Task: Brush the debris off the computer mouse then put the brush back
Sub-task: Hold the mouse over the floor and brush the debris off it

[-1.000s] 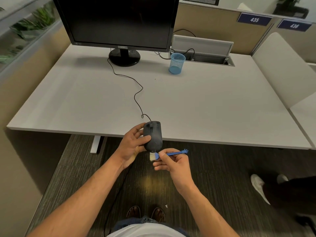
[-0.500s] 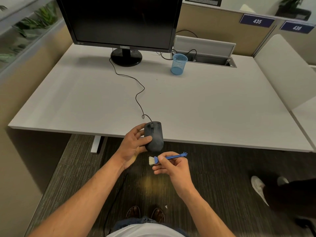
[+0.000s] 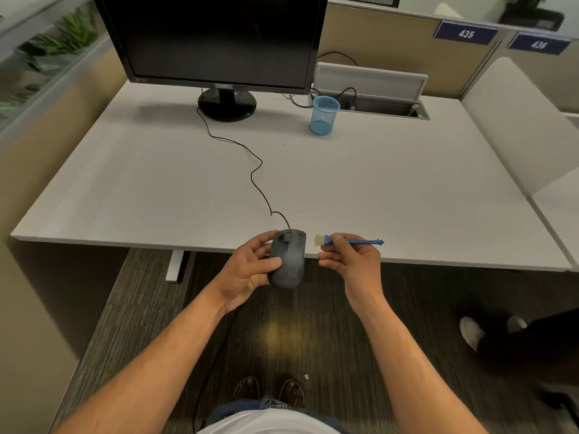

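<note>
My left hand (image 3: 247, 270) grips a dark grey wired computer mouse (image 3: 289, 261) from its left side, holding it over the near edge of the white desk (image 3: 407, 189). The mouse's top faces up and looks dusty. My right hand (image 3: 351, 261) pinches a small blue brush (image 3: 354, 241) by its handle, level, with the pale bristles pointing left. The bristles sit a short way to the right of the mouse and do not touch it. The mouse cable (image 3: 253, 173) snakes back across the desk towards the monitor.
A black monitor (image 3: 213, 42) stands at the back of the desk. A blue mesh pen cup (image 3: 324, 115) sits to its right, beside an open cable tray (image 3: 385, 104). A white divider panel (image 3: 513, 120) borders the desk's right side. Another person's white shoes (image 3: 479, 330) are on the carpet at right.
My right hand lifted the brush from below the mouse's rear end up and to the right, off the mouse. My left hand raised the mouse slightly towards the desk edge.
</note>
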